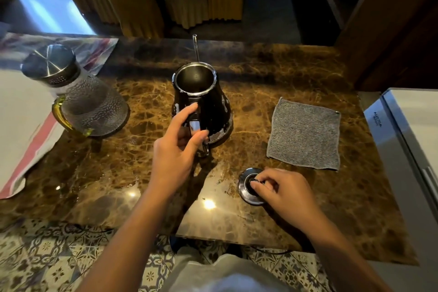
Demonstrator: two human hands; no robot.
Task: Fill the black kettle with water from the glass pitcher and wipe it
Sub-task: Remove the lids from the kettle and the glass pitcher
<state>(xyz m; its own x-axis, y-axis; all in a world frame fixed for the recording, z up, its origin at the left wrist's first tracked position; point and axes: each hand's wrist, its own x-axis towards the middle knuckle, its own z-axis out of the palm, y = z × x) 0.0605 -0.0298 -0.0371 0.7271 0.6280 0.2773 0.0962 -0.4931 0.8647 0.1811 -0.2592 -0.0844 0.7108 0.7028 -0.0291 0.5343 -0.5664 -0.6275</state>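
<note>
Black and glossy, the kettle [203, 106] stands open-mouthed on the marble counter [296, 78], just beyond the left hand [176, 147], whose fingers curl loosely round its handle without clearly clamping it. Its lid [251, 186] lies flat on the counter under the right hand [283, 193], and that hand's fingertips [254, 185] pinch the knob on top, so the lid is off. Whether any water is inside the kettle cannot be told; the inside looks dark. Far to the left of the left hand stands the glass pitcher [92, 106], capped and untouched, so the pouring appears not yet begun. Just beyond the right hand a grey cloth [304, 134] lies spread flat, apparently unused. Judging from this, only the opening is done; filling and wiping remain.
</note>
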